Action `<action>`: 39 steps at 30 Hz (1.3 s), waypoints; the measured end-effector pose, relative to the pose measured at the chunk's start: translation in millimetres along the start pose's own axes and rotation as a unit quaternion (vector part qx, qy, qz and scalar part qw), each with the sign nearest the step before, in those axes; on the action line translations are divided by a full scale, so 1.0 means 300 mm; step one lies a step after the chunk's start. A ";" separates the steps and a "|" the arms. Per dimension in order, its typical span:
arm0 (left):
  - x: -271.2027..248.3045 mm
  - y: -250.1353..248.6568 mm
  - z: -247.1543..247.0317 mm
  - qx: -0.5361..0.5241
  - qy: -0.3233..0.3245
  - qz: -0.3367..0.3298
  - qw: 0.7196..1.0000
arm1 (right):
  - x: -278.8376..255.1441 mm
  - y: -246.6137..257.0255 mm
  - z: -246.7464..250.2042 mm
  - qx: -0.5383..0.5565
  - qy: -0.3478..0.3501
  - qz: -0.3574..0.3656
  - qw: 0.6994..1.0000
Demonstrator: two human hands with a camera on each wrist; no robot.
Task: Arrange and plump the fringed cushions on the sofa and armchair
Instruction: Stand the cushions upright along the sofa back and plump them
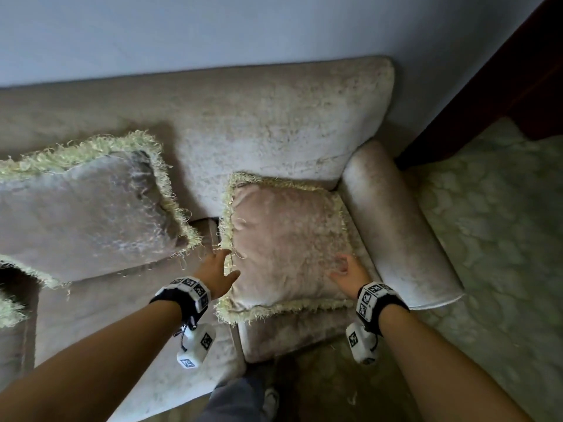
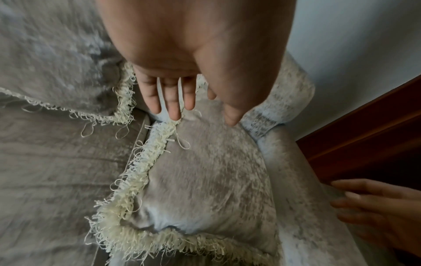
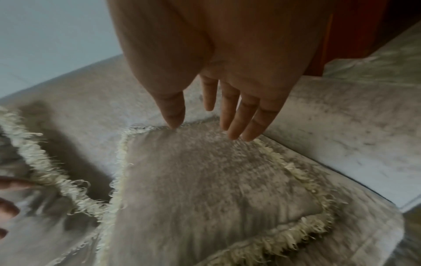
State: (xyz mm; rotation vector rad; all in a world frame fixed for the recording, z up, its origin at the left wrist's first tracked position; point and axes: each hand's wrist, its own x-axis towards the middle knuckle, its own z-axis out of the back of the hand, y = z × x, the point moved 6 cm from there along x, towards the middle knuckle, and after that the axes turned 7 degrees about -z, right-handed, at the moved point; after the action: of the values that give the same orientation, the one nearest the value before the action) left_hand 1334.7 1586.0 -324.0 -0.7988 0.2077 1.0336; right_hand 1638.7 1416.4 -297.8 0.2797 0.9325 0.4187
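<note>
A beige fringed cushion (image 1: pixel 283 245) lies flat on the sofa seat, tucked into the corner by the right armrest (image 1: pixel 396 226). My left hand (image 1: pixel 217 274) hovers at its left fringe with fingers straight and spread (image 2: pixel 182 100), holding nothing. My right hand (image 1: pixel 347 274) is over the cushion's right side, fingers extended (image 3: pixel 230 115), not gripping. A second fringed cushion (image 1: pixel 88 205) leans against the sofa back to the left; it also shows in the left wrist view (image 2: pixel 59 72) and the right wrist view (image 3: pixel 34 162).
The beige sofa's back (image 1: pixel 274 123) runs along a pale wall (image 1: pixel 213 28). A dark wooden piece (image 1: pixel 502 86) stands right of the armrest. Patterned carpet (image 1: pixel 487 239) covers the floor. Part of another fringed cushion (image 1: pixel 9 309) shows at the left edge.
</note>
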 end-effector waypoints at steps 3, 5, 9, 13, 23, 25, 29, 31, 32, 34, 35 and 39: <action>0.112 0.009 -0.061 -0.014 0.033 0.021 0.999 | 0.099 -0.078 0.034 -0.005 0.011 -0.039 0.999; 0.188 0.019 -0.081 -0.026 0.047 0.041 0.998 | 0.167 -0.103 0.063 -0.020 0.018 -0.061 0.998; 0.351 0.033 -0.090 -0.017 0.062 0.085 0.994 | 0.326 -0.108 0.118 -0.029 0.013 -0.096 0.995; 0.509 0.022 -0.064 0.005 0.043 0.118 0.992 | 0.490 -0.097 0.144 -0.009 0.017 -0.127 0.992; 0.693 0.091 -0.168 -0.104 0.023 0.147 0.983 | 0.857 -0.020 0.014 0.033 0.103 -0.133 0.985; 0.701 0.117 -0.200 -0.141 0.020 0.149 0.979 | 0.908 -0.024 -0.044 0.043 0.129 -0.131 0.982; 0.694 0.135 -0.272 -0.191 0.029 0.149 0.970 | 1.006 -0.084 -0.132 0.073 0.147 -0.139 0.977; 0.693 0.146 -0.309 -0.186 0.037 0.171 0.967 | 1.027 -0.102 -0.146 0.061 0.140 -0.137 0.979; 0.694 0.148 -0.325 -0.180 0.040 0.176 0.967 | 1.030 -0.109 -0.145 0.049 0.135 -0.137 0.980; 0.698 0.147 -0.343 -0.174 0.045 0.170 0.969 | 1.037 -0.118 -0.143 0.037 0.132 -0.125 0.983; 0.700 0.146 -0.348 -0.169 0.046 0.166 0.970 | 1.040 -0.117 -0.140 0.036 0.133 -0.114 0.984; 0.687 0.118 -0.345 -0.180 0.022 0.143 0.973 | 1.023 -0.120 -0.141 0.066 0.137 -0.084 0.985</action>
State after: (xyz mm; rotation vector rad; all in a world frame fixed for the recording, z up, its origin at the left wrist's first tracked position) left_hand 1433.6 1666.5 -519.2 -1.1434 0.1783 1.3497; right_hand 1773.2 1529.0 -555.9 0.2665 1.2471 0.2435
